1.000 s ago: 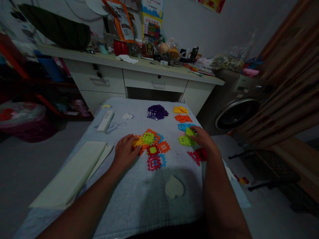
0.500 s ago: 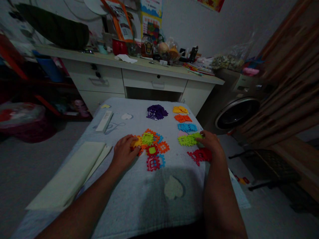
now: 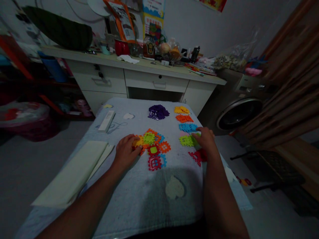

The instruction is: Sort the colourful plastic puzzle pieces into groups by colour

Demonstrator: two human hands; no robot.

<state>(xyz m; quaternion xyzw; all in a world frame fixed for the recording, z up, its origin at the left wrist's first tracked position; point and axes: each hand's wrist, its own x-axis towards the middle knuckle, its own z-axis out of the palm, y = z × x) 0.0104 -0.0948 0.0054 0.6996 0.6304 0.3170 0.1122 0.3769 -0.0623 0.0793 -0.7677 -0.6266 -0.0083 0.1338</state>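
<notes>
- Right hand [image 3: 206, 140] has slid inward onto the green tiles [image 3: 186, 141]; fingers curled, grip hidden.
- Left hand [image 3: 125, 151] presses the joined tile cluster [image 3: 155, 149] on the towel [image 3: 139, 202]; can't tell if it pinches.

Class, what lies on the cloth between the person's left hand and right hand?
Head view: a joined cluster of coloured tiles against the left hand, then a bare strip of cloth, then the green tile pile touching the right hand.
</notes>
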